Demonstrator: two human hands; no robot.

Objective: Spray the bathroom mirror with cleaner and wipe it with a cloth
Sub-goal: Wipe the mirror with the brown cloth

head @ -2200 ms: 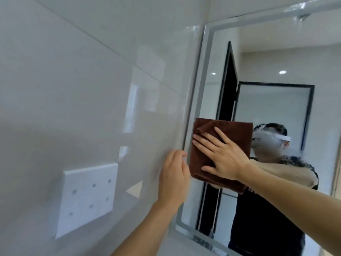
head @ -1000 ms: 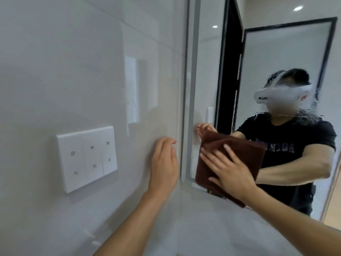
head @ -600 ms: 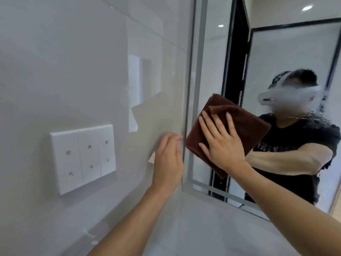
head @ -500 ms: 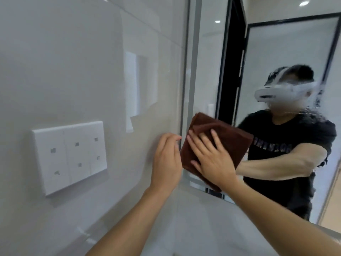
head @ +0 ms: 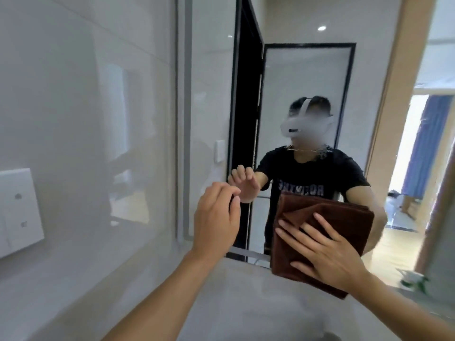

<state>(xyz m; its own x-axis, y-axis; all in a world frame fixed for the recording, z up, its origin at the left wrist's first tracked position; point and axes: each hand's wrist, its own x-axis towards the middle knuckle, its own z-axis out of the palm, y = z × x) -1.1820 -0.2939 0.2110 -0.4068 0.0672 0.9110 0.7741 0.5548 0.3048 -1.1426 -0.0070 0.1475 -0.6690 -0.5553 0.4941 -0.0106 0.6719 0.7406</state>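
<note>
The folded brown cloth (head: 344,217) lies flat against the mirror (head: 302,89), over the mirror's lower edge, so that its bottom corner overlaps the pale wall below. Its long axis runs roughly left to right, tilted slightly down to the right. The right hand (head: 327,252) presses on it with fingers (head: 293,238) spread and nearly straight, palm on the fabric; nothing is gripped. The left hand (head: 216,217) is raised just in front of the mirror's lower left corner, fingers loosely bent, holding nothing (whether the fingertips touch the glass cannot be told).

No container is in view, and no cleaner bottle shows in the frame. The white switch panel (head: 17,212) on the tiled wall (head: 73,119) is cut off by the left edge. The reflected person's face is blurred. A white-and-green item (head: 413,279) at the right edge is too blurred to identify.
</note>
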